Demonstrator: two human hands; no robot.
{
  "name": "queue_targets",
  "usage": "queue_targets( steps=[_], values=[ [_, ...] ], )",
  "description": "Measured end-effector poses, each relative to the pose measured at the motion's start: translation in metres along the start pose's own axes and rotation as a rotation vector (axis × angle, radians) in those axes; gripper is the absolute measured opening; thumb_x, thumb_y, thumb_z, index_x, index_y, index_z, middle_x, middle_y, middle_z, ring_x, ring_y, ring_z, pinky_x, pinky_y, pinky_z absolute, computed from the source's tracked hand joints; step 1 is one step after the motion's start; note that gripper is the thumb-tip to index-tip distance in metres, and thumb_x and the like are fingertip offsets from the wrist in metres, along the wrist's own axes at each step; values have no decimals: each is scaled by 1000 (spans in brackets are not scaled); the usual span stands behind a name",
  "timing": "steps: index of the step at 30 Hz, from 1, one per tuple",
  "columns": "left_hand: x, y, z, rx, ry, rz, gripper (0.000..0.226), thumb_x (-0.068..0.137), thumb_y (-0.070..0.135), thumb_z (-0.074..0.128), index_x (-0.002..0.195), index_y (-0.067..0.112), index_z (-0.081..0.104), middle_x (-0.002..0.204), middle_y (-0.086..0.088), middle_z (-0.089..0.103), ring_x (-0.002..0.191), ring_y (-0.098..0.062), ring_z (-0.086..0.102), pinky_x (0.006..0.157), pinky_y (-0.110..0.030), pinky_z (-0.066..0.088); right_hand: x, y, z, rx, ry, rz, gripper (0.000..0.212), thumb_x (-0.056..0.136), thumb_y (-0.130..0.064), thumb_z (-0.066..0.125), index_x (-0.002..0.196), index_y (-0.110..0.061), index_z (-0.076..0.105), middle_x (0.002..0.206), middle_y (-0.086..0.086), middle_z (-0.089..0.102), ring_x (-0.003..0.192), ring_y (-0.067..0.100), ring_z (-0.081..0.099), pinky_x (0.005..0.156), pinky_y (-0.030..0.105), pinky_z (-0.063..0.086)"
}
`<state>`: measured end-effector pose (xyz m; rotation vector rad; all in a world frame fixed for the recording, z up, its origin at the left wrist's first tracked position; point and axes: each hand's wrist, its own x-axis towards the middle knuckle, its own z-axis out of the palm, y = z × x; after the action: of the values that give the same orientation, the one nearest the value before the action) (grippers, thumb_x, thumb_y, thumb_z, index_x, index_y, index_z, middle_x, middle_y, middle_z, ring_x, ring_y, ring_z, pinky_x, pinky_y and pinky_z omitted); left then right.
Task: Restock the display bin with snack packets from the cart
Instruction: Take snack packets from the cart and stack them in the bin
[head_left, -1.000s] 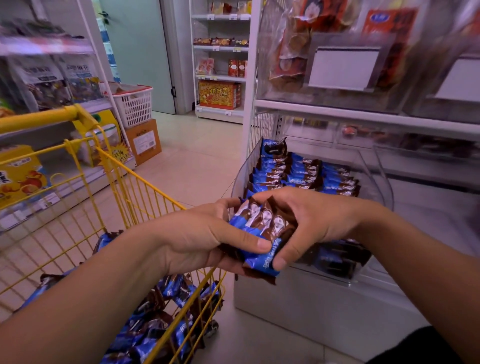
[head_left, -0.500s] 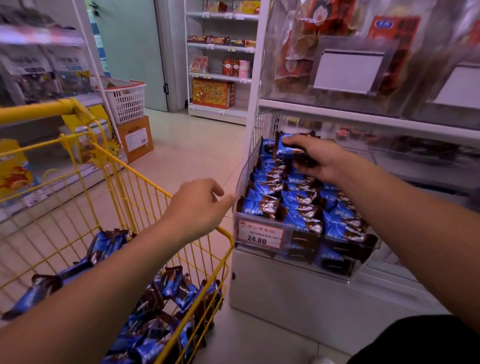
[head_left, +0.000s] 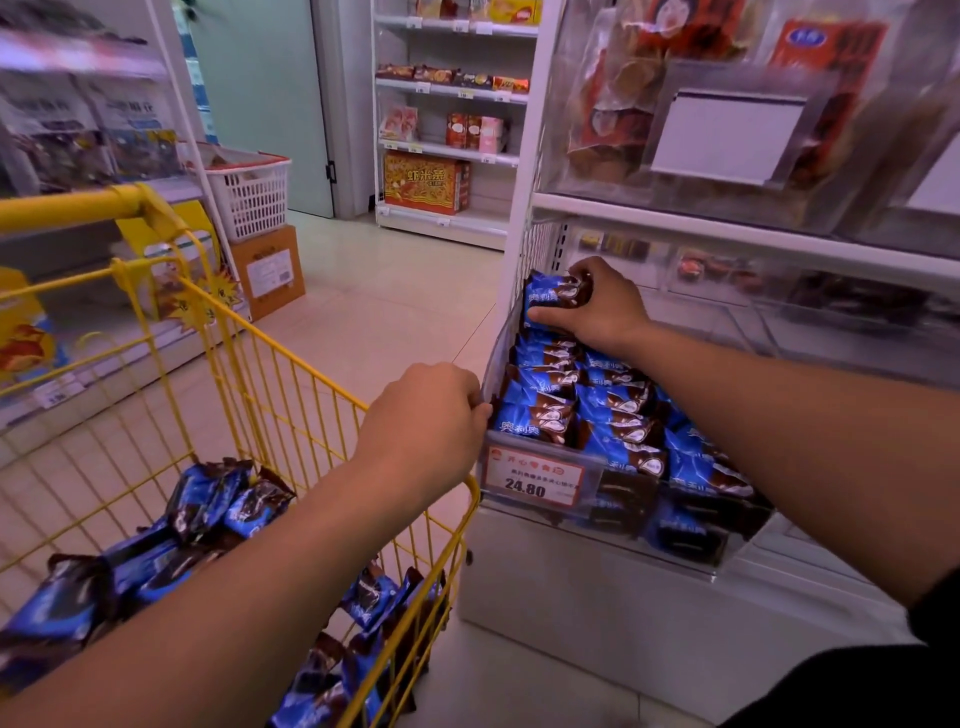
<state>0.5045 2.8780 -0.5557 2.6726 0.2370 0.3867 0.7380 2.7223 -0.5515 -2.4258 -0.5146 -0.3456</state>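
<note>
A clear display bin (head_left: 491, 374) on the low shelf holds rows of blue and brown snack packets (head_left: 613, 415), with a red price tag (head_left: 535, 480) on its front. My right hand (head_left: 605, 306) reaches to the bin's far left corner and grips a small stack of packets (head_left: 550, 296) there. My left hand (head_left: 431, 415) is curled with its fingers on the bin's near left edge. The yellow wire cart (head_left: 291, 374) stands on my left, with several more of the same packets (head_left: 208, 509) lying in it.
White shelving (head_left: 727, 228) rises above the bin with clear bins of red snacks. A white plastic basket (head_left: 252, 192) sits on a cardboard box (head_left: 270, 270) across the aisle. More shelves (head_left: 447, 150) stand at the far end. Pale floor tiles (head_left: 395, 312) lie between.
One second ago both hands held a stack of packets over the cart. My right hand has carried it to the bin's far end and lowered it; my left hand let go and moved to the bin's edge.
</note>
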Motion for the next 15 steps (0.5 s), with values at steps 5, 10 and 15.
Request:
queue_targets(
  steps=[5, 10, 15],
  values=[
    [2, -1, 1, 22, 11, 7, 20, 98, 40, 54, 98, 25, 68, 90, 3, 69, 80, -14, 62, 63, -32, 58, -2, -2, -5, -358, -9, -169, 84, 65, -89, 59, 111, -18, 61, 117, 5, 57, 104, 26, 56, 79, 36, 46],
    [1, -1, 1, 37, 17, 32, 18, 99, 39, 53, 94, 26, 64, 86, 5, 65, 77, -12, 59, 50, -24, 43, 5, -9, -18, -543, -223, -256, 97, 75, -89, 48, 148, -25, 45, 145, 9, 53, 127, 32, 53, 99, 42, 49],
    [1, -2, 0, 37, 3, 40, 17, 99, 37, 53, 94, 26, 64, 81, 7, 61, 69, -8, 54, 47, -22, 35, 19, -12, -30, -532, -485, -263, 87, 95, -67, 44, 160, -15, 20, 167, 8, 16, 153, 27, 17, 124, 43, 19]
  ],
)
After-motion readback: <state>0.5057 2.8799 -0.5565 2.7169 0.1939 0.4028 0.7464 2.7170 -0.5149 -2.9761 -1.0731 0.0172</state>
